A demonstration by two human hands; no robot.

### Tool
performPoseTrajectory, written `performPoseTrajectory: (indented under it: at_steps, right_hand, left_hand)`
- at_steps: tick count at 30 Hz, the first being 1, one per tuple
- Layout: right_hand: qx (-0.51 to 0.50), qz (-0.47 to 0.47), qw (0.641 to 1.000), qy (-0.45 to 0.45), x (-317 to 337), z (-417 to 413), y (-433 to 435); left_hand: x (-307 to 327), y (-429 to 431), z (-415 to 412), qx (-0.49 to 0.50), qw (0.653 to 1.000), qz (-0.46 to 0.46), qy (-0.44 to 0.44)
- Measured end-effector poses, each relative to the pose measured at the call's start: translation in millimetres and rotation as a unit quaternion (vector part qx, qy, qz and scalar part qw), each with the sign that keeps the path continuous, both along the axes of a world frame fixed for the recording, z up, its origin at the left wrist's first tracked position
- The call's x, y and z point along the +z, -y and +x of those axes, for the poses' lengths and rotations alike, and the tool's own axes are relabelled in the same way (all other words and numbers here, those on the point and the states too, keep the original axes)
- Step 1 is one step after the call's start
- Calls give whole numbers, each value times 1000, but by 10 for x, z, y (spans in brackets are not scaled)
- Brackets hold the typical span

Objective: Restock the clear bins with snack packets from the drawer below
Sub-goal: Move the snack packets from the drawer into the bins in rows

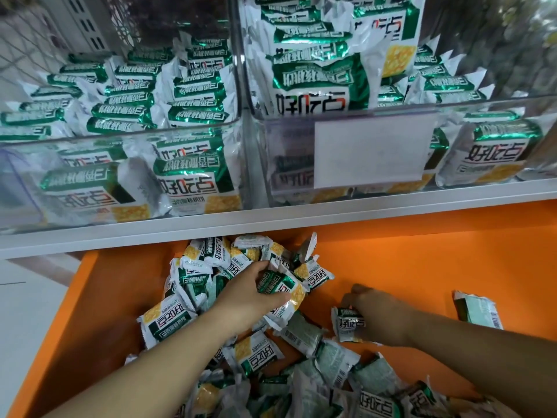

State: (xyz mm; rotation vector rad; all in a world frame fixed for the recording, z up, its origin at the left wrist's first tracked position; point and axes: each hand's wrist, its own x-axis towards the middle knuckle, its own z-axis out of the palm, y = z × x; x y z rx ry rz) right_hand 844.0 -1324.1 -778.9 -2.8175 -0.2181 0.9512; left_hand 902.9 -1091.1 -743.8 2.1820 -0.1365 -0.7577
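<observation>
Left hand (259,292) grips a pile packet (291,292) mid-frame, right hand (379,315) pinches a loose packet (349,324) lower right (I'd scoop several per trip; upper-left clear bin (90,139) looks roomiest).

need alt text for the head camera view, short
Two bare hands reach into an orange drawer of green-and-white snack packets: the left hand grips one, the right hand pinches another. Above, clear bins hold the same packets.
</observation>
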Motion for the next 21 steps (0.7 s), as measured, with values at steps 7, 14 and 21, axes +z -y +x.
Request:
performPoseTrajectory:
  at_steps: [7,14,21]
  right_hand:
    - [52,31,998,3,697,-154,-26]
    - [31,14,999,25,1707,-500,-25]
    - [3,38,993,113,2668,-1037,-78]
  left_hand:
    - [477,58,-229,-69,995,64,46]
    - [1146,81,-628,-116,987,70,88]
    - [1979,151,-1036,-111,980,47,157]
